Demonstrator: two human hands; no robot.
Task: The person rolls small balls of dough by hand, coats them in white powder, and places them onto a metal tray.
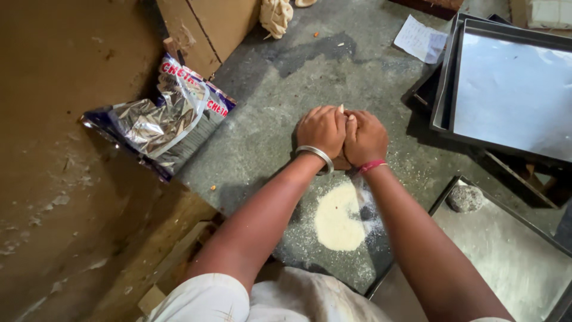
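My left hand and my right hand are pressed together, fingers curled, over a lump of brown dough on the grey stone floor. Only a small edge of the dough shows beneath the wrists. A metal bangle circles my left wrist and a red thread my right. Just nearer to me lies a round pale patch of flour with loose grains scattered around it.
An open foil-lined bag lies at the left by a cardboard box. Stacked metal trays sit at the upper right, another tray with a small grey ball at the lower right. A paper slip lies beyond.
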